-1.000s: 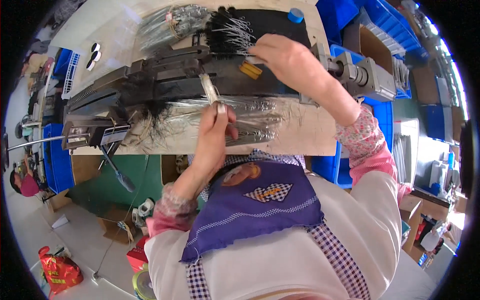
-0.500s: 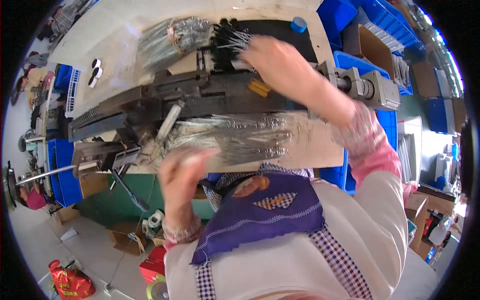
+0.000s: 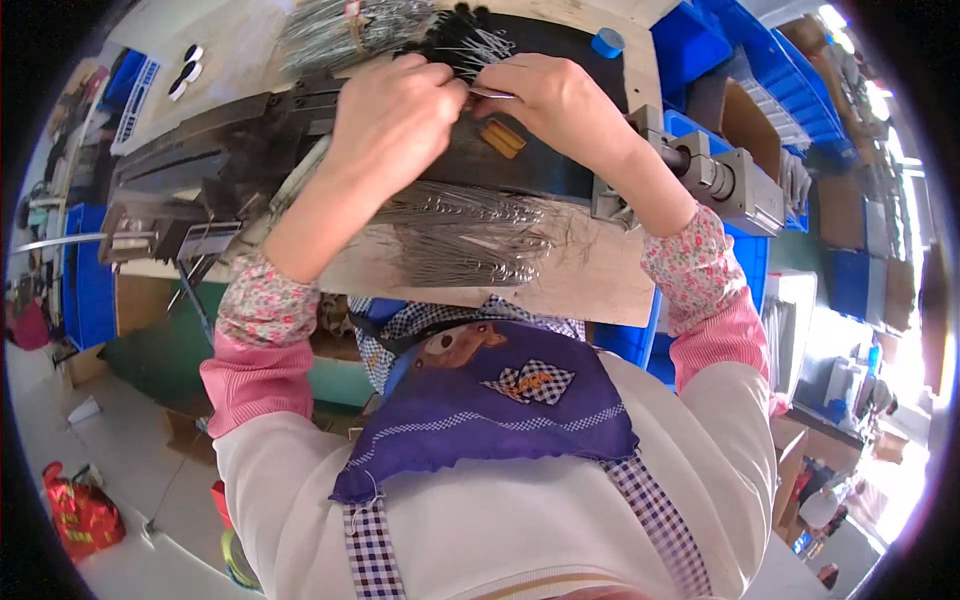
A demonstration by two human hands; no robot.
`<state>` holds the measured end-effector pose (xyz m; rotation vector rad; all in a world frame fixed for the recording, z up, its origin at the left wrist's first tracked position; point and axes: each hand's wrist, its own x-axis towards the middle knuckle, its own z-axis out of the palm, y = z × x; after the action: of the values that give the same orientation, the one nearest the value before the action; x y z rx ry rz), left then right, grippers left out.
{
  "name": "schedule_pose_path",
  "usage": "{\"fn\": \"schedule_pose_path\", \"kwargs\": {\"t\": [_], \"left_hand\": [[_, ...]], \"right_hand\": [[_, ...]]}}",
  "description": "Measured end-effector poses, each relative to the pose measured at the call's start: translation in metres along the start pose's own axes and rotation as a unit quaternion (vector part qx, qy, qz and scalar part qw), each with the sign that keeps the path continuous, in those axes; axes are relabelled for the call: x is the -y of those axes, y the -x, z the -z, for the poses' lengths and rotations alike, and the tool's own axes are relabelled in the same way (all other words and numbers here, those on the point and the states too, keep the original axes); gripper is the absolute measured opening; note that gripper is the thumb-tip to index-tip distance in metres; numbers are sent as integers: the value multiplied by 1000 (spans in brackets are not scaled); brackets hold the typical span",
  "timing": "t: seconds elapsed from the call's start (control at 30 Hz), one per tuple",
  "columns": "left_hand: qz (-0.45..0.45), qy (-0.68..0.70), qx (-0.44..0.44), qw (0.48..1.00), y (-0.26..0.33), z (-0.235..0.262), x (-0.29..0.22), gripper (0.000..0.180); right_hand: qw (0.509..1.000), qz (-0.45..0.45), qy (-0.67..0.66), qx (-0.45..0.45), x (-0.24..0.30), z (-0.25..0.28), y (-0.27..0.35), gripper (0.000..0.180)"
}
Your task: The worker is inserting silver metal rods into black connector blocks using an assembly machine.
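My left hand (image 3: 400, 115) and my right hand (image 3: 545, 100) meet over the bench machine, both with fingers closed. Between their fingertips shows a short length of thin metal wire (image 3: 493, 94); whatever else the fingers enclose is hidden. Just beyond them lies a pile of black-bristled brushes with twisted wire stems (image 3: 478, 42). A small yellow block (image 3: 502, 138) rests on the dark machine bed (image 3: 560, 160) below my right hand. Nearer to me, bundles of thin looped wires (image 3: 470, 240) lie on the wooden bench.
A larger wire bundle (image 3: 350, 30) lies at the far left, near black-and-white rolls (image 3: 186, 72). Blue tape (image 3: 607, 42) sits at the far right. A metal cylinder unit (image 3: 715, 170) juts out rightward, close to blue bins (image 3: 690, 45). The clamp assembly (image 3: 190, 240) stands left.
My left hand has risen from the bench's near edge to the machine, beside my right hand. My right hand has drawn slightly back from the brush pile. The whole view has shifted a little.
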<state>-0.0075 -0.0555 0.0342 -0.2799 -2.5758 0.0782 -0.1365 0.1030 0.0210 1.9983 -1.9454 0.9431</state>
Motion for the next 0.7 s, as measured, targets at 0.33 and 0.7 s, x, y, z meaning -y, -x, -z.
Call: {"fn": "schedule_pose_path", "kwargs": {"t": [0.33, 0.7], "left_hand": [[519, 629, -153, 559, 102, -23, -84, 24], [241, 962, -109, -63, 69, 37, -8, 42]], "right_hand": [[993, -86, -81, -12, -8, -41, -22, 20], [997, -37, -44, -42, 2, -40, -19, 12]]}}
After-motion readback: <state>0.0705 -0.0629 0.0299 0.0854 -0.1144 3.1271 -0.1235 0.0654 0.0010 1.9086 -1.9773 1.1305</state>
